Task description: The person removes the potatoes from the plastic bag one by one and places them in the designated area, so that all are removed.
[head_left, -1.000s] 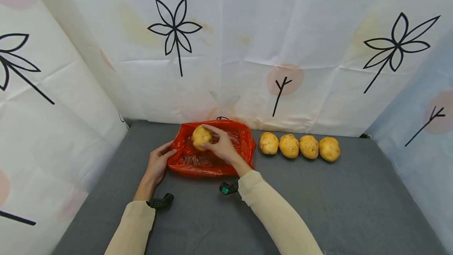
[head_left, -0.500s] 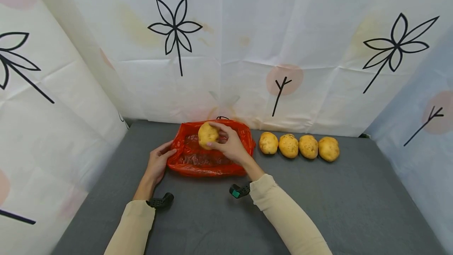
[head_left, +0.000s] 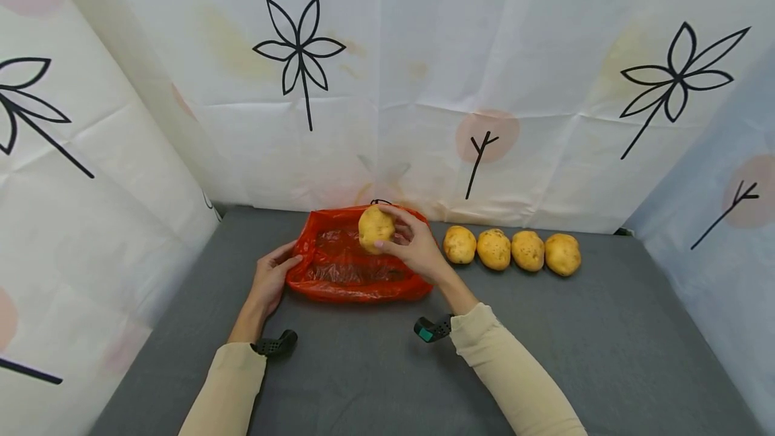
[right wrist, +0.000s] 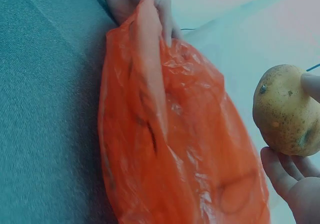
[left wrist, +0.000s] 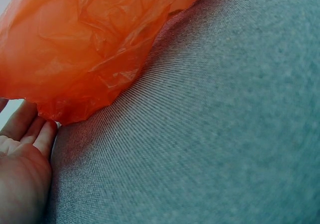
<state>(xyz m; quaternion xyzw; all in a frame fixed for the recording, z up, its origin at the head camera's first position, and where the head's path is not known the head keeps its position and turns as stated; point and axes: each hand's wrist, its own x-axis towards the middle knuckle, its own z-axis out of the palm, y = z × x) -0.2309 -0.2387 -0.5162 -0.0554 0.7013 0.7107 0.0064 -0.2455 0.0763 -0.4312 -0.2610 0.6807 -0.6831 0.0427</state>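
A red plastic bag (head_left: 351, 274) lies with its mouth spread wide on the grey table. At its left edge my left hand (head_left: 269, 278) pinches the rim, thumb on one side and fingers on the other. My right hand (head_left: 418, 247) holds a yellow potato (head_left: 375, 229) between thumb and fingertips, over the right part of the bag's opening. In the right wrist view, the potato (right wrist: 285, 109) is raised beside the red bag (right wrist: 185, 134), with small dark spots on its skin. The left wrist view has the bag's crinkled side (left wrist: 85, 49) above the left fingers.
Several more potatoes (head_left: 494, 249) stand in a row right of the bag, close to the back edge of the grey table (head_left: 339, 382). White cloth walls (head_left: 418, 39) with printed flowers rise behind and at both sides.
My right hand has carried the potato to the right across the bag's opening, from its left part toward its right side. The left hand and the row of potatoes have stayed put.
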